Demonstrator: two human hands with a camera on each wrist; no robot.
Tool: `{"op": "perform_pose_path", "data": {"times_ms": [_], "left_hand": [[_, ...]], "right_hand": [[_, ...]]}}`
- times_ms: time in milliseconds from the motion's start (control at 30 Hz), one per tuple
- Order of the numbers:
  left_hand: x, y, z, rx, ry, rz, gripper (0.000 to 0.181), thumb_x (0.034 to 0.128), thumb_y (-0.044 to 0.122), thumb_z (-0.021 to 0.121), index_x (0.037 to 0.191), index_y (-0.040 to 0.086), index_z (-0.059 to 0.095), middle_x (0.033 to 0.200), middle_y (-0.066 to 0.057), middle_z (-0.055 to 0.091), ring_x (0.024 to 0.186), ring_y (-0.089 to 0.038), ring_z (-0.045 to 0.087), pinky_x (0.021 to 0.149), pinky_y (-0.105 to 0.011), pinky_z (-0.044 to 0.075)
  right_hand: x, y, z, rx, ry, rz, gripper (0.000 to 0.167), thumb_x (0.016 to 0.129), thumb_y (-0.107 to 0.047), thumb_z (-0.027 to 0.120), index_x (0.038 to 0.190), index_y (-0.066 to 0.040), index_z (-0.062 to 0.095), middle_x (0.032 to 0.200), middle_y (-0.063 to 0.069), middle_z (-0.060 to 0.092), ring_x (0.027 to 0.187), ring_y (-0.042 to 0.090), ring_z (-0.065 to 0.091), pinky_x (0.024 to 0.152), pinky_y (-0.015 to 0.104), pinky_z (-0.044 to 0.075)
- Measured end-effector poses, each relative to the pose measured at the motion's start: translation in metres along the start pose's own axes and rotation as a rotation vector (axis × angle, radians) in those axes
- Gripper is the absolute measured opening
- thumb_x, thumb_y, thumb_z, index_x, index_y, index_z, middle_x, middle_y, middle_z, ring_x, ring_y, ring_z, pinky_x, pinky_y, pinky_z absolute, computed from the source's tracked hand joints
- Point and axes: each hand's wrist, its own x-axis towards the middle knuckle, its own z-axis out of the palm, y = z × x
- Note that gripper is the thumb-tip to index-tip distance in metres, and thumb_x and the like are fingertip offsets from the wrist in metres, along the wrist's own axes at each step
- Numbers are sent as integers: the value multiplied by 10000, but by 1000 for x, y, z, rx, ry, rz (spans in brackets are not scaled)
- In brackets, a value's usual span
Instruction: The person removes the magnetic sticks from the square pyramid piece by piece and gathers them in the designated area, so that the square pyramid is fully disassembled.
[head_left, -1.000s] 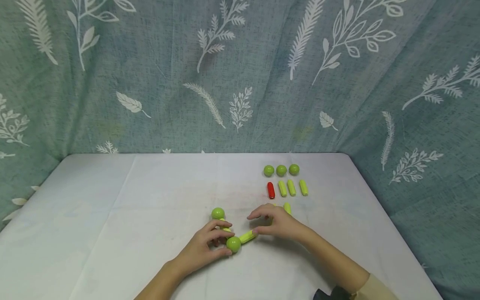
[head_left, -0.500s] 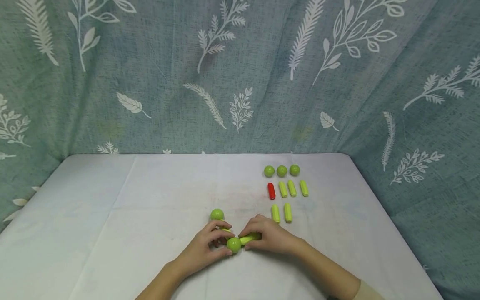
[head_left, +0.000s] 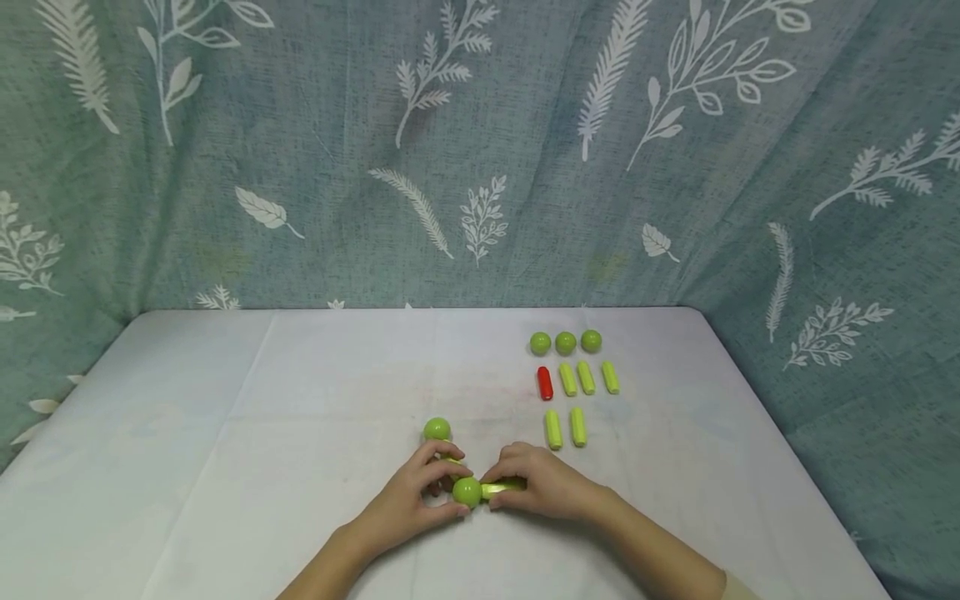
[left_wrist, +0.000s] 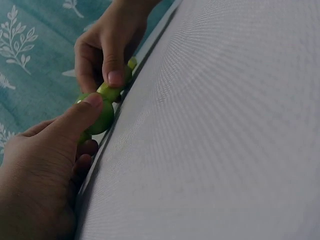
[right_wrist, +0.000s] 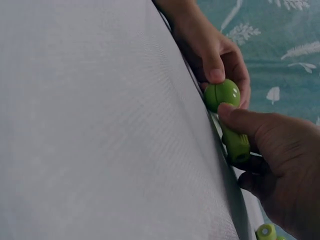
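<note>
My left hand [head_left: 411,493] holds a green ball [head_left: 467,492] between thumb and fingers. A yellow-green rod [head_left: 452,461], partly hidden by those fingers, runs from this ball toward a second green ball [head_left: 437,429] farther back. On the other side, my right hand [head_left: 546,482] pinches another yellow-green rod [right_wrist: 236,142], whose near end meets the held ball. In the right wrist view the rod's free end shows a hollow face. Whether the rod sits inside the ball or only touches it, I cannot tell.
Three green balls [head_left: 566,342] stand in a row at the back right of the white table [head_left: 315,400]. In front lie a red rod [head_left: 545,383] and three yellow-green rods [head_left: 587,377]. Two more rods [head_left: 553,430] lie nearer my right hand. A patterned curtain [head_left: 337,167] hangs behind.
My right hand has come left and toward me, from touching the rod's far end to pinching it along its length. The rod has swung to lie nearly level. My left hand has stayed almost still.
</note>
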Motion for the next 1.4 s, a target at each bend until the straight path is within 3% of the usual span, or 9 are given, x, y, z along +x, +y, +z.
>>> {"op": "perform_pose_path", "data": {"times_ms": [200,333,500,700,900,1033,1167,1300,1400], "left_hand": [[-3,-14,4,-17,11,-58,345,746,131,797,1049,108,634,1173,-119,491,786,-129,557,650,-207,496],[-6,-24,5,-25,30,-65,387,734,176,800,1078,105,637,1193,-101,492,790,-100,550,653,-191,500],[-7,-24,6,-8,35,-46,496,714,27,788,1166,-2,584,1180,-87,515,805,-96,574,666,-179,509],[-8,-23,4,317,98,57,401,701,70,810,1076,88,669,1090,37,630,877,-90,640,751,-153,511],[-6,-25,-5,578,181,174,384,658,233,832,1007,121,718,1020,51,683,832,-92,618,722,-163,506],[-6,-29,-10,613,219,97,520,665,366,799,1099,104,683,1195,-50,613,973,-201,517,832,-298,445],[-8,-32,-11,590,189,-25,705,694,356,798,1272,38,549,1368,-212,414,1179,-375,398,932,-517,401],[-8,-31,-11,551,156,-107,636,741,238,803,1283,38,537,1297,-164,488,1165,-338,481,930,-512,446],[-7,-30,-11,539,145,-103,519,765,188,790,1229,68,592,1198,-86,562,1099,-260,546,907,-443,480]], "right_hand": [[-16,1,-6,50,55,29,222,840,-265,715,1034,-157,702,854,-117,580,749,-9,444,653,138,412],[-29,0,-16,234,157,180,325,856,-184,699,1158,-80,639,901,-2,633,717,27,492,620,176,449],[-42,4,-28,400,261,327,385,918,-137,623,1276,-20,544,909,97,595,641,86,554,580,234,508],[-50,15,-41,628,348,475,389,920,-167,625,1249,21,539,1012,144,546,679,186,641,659,376,577],[-54,30,-53,656,493,591,429,915,-154,630,1295,-2,502,1102,150,483,738,198,667,658,362,578],[-58,41,-58,636,600,640,425,915,-170,634,1299,-28,522,1176,161,472,729,179,663,631,335,575],[-63,50,-63,678,598,632,482,884,-126,668,1321,-16,497,1251,194,433,790,188,680,712,338,574],[-69,57,-66,660,520,651,653,797,-105,756,1371,-58,448,1308,170,422,897,166,669,777,298,558],[-73,62,-67,574,489,671,719,749,-114,798,1374,-84,444,1226,197,550,904,163,671,761,244,544]]}}
